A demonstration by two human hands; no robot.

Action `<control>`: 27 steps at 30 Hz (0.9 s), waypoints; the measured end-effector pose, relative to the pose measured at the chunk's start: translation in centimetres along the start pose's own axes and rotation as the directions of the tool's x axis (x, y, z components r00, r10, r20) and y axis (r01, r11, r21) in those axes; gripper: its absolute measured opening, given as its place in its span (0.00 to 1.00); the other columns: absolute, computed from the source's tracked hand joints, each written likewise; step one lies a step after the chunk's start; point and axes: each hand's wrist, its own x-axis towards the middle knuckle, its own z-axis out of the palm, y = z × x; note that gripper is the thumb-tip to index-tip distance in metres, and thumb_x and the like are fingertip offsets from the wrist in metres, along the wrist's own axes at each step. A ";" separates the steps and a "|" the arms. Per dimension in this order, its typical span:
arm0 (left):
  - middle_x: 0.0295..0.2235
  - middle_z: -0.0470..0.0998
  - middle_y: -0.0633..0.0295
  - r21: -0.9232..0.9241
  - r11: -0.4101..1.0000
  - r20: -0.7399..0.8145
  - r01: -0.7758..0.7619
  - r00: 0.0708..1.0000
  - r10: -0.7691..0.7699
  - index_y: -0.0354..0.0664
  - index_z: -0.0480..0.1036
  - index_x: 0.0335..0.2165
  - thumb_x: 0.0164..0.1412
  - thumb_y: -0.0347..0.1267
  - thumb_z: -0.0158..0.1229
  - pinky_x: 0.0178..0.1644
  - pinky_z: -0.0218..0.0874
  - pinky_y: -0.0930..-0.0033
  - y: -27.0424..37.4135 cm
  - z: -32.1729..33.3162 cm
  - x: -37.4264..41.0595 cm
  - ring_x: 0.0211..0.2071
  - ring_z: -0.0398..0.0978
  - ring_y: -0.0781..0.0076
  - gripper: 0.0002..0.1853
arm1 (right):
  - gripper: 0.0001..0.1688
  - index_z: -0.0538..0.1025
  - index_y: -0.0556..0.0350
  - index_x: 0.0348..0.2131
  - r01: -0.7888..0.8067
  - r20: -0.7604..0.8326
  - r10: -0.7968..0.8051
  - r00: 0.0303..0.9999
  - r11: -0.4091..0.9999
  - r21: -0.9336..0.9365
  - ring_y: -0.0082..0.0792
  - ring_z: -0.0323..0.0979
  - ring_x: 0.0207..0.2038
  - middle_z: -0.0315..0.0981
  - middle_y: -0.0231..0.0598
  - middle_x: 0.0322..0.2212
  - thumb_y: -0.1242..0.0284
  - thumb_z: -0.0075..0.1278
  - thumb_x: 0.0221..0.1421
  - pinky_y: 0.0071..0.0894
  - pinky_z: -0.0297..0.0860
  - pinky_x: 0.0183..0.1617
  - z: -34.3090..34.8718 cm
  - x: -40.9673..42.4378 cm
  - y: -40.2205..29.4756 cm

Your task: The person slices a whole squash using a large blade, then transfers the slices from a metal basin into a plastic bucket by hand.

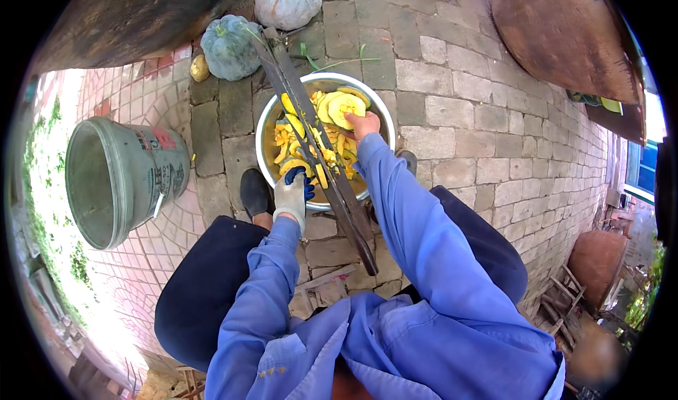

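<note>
A metal basin full of cut pumpkin pieces stands on the paving between my feet. Over it lies a long dark cutting tool, a wooden beam with a slot along it and pumpkin bits stuck to it. My bare right hand grips a round yellow pumpkin slice above the basin's right half, beside more slices. On the near left, my left hand, in a white and blue glove, is curled at a pumpkin chunk; its fingertips are partly hidden.
Two whole grey-green pumpkins and a small yellowish round item lie beyond the basin. A grey plastic bucket lies tipped at left. Large brown woven-looking containers stand at the upper right and upper left.
</note>
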 end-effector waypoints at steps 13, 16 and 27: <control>0.37 0.79 0.57 -0.053 0.996 0.001 -0.071 0.997 0.071 0.34 0.74 0.52 0.72 0.30 0.51 0.36 0.77 0.65 2.2 0.0 1.4 0.33 0.81 0.66 0.15 | 0.26 0.80 0.73 0.36 0.187 -0.066 -0.206 0.976 0.957 -0.220 0.42 0.82 0.34 0.82 0.52 0.32 0.73 0.70 0.36 0.38 0.76 0.42 1.6 4.5 4.1; 0.38 0.79 0.58 -0.016 0.990 -0.006 -0.138 0.990 0.138 0.33 0.74 0.52 0.71 0.29 0.51 0.37 0.77 0.66 3.6 0.6 0.0 0.35 0.81 0.68 0.15 | 0.22 0.78 0.70 0.38 0.210 -0.104 -0.229 0.968 0.963 -0.166 0.41 0.81 0.35 0.82 0.50 0.34 0.79 0.65 0.39 0.37 0.76 0.45 -0.7 1.4 1.4; 0.41 0.82 0.56 0.243 0.856 -0.014 -0.456 0.881 0.474 0.36 0.71 0.57 0.62 0.29 0.62 0.44 0.71 0.68 9.3 4.5 -9.6 0.38 0.80 0.70 0.25 | 0.28 0.71 0.67 0.51 0.237 0.232 -0.294 0.927 0.941 0.242 0.39 0.82 0.41 0.81 0.47 0.41 0.87 0.58 0.48 0.37 0.78 0.48 -9.5 -12.3 -5.3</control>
